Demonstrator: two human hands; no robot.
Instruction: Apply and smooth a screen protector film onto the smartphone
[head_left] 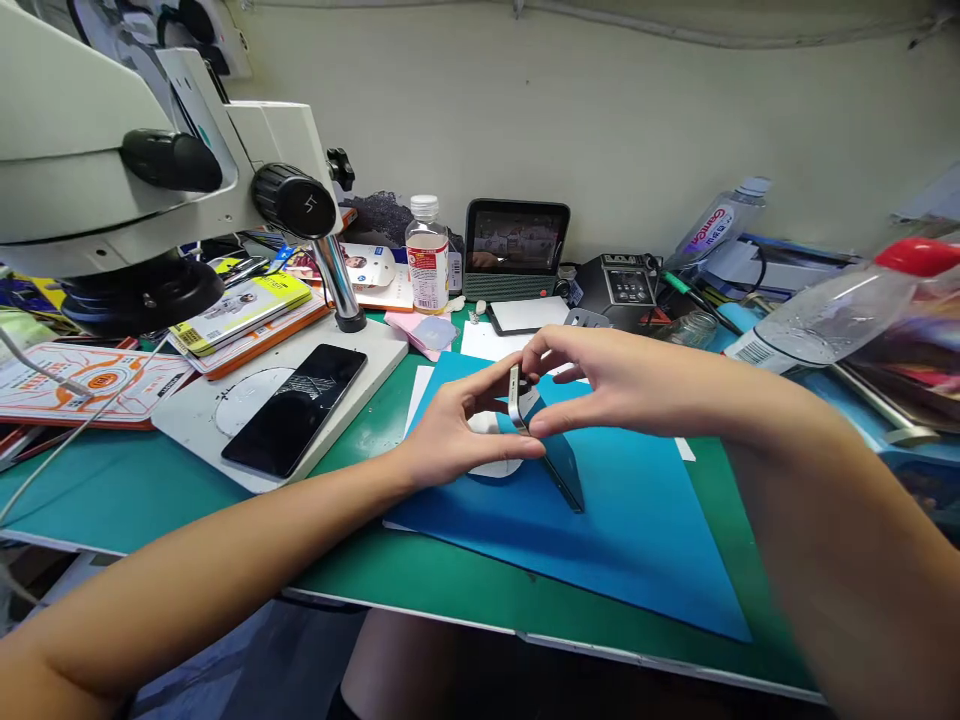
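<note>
A smartphone with a metal frame is tilted on edge above the blue mat, its short end raised toward my hands. My left hand grips the near end of that frame, thumb on the close side and fingers partly hidden behind. From the right, my right hand pinches the same end between thumb and fingers. Below my left hand lies a white rounded object, partly covered. Another phone, screen dark, rests on the white microscope base.
A microscope overhangs the left side, with boxes behind its base. Along the back stand a bottle, a small screen and a black device. A red-capped bottle leans at right. The green table's front edge is close.
</note>
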